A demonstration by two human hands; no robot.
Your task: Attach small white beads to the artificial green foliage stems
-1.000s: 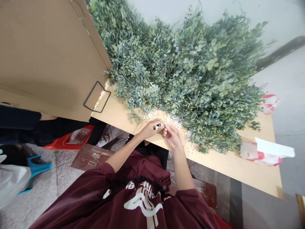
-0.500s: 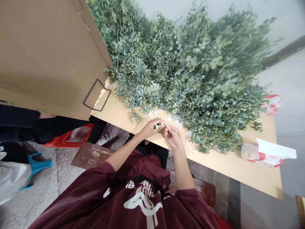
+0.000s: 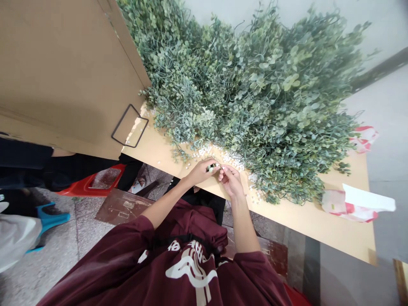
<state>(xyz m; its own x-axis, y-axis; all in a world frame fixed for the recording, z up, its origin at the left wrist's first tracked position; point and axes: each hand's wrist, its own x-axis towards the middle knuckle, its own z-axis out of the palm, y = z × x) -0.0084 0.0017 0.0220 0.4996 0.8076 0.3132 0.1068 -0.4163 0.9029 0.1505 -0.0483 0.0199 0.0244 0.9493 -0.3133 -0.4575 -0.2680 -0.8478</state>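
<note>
Close to the table's front edge, my left hand (image 3: pixel 202 171) is closed in a pinch around small green-and-white pieces (image 3: pixel 210 168) that look like bits of a leafy sprig. My right hand (image 3: pixel 232 182) meets it fingertip to fingertip. Its thumb and fingers are pressed together, and what lies between them is too small to name. Just beyond both hands, many small white pieces (image 3: pixel 235 161) are scattered on the tabletop. A big heap of artificial green foliage (image 3: pixel 242 85) rises behind them.
A large cardboard box (image 3: pixel 63 63) stands at the left, with a thin dark rectangular frame (image 3: pixel 139 132) at its corner. On the right of the table (image 3: pixel 344 233) lie a red-and-white plastic bag (image 3: pixel 334 202) and white paper (image 3: pixel 369 199). Red (image 3: pixel 92 182) and blue stools (image 3: pixel 52 219) stand left.
My hands stay nearly in place. Only a slight shift shows in the right fingertips at the small pieces.
</note>
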